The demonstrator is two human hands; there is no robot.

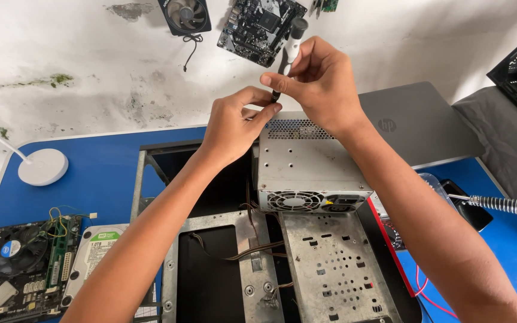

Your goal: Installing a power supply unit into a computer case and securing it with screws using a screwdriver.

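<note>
My right hand (pixel 321 81) grips a slim screwdriver (pixel 292 42) with a black and white handle, held nearly upright, tip pointing down. My left hand (pixel 234 122) pinches at the screwdriver's tip with thumb and forefinger, just above the far top edge of a grey metal power supply box (pixel 303 161). The box sits on an open computer case (pixel 324 263), its fan grille and socket facing me. What the left fingers pinch is too small to tell.
On the blue table (pixel 103 173) lie a motherboard with a cooler fan (pixel 22 266), a hard drive (pixel 94 251), a white lamp base (pixel 43 166) and a closed grey laptop (pixel 417 122). A fan (pixel 185 15) and another board (pixel 258 27) hang on the wall.
</note>
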